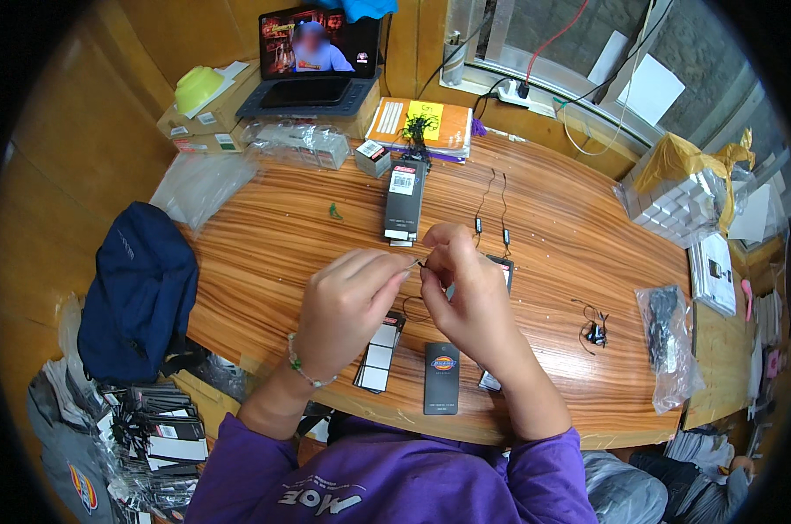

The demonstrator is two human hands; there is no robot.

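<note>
Over the middle of the table, my left hand (350, 286) and my right hand (467, 284) meet fingertip to fingertip. Both are closed in a pinch on a thin black string (419, 263), part of which loops below the fingers. Under my left hand lies a stack of dark tags with white labels (379, 356). A single dark grey hang tag (442, 378) is face up nearer my body. Partly hidden behind my right hand and wrist are more tags (503, 266). Beyond the hands is a taller tag stack (403, 201) with black strings gathered at its top.
Two black strings (505, 236) stretch out to the right, and a small string tangle (594, 334) lies farther off. A plastic bag of black strings (666, 345) sits near the right edge. Screen (318, 44), boxes (205, 118) and folders (452, 127) line the back. A navy bag (138, 293) is at left.
</note>
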